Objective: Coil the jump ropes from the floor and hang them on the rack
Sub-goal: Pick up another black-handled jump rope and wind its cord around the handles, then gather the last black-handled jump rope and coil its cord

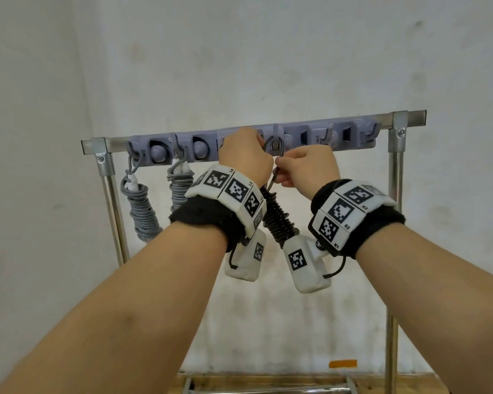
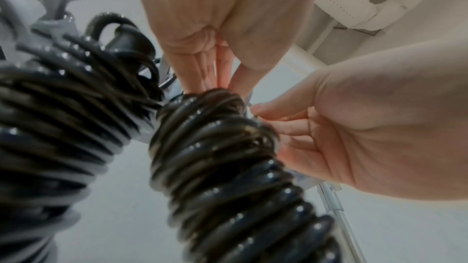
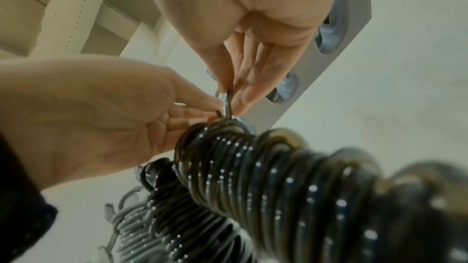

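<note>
A black jump rope, wound into a tight coil (image 1: 278, 217), hangs between my two hands below the grey hook strip (image 1: 350, 147) of the metal rack (image 1: 410, 120). Its thin top loop goes around a hook (image 1: 275, 135). My left hand (image 1: 246, 155) is curled at the loop's left side, fingers pinching cord just above the coil (image 2: 220, 79). My right hand (image 1: 305, 166) pinches the loop's strand between thumb and fingers (image 3: 233, 95). The wrist views show the coil (image 3: 253, 177) close up. The loop's seat on the hook is partly hidden by my left hand.
Two grey coiled ropes (image 1: 141, 209) (image 1: 180, 186) hang from hooks at the strip's left end. Another black coil (image 2: 63, 107) hangs just left of the one I hold, hidden behind my left wrist in the head view. Hooks to the right stand bare. A white wall lies behind.
</note>
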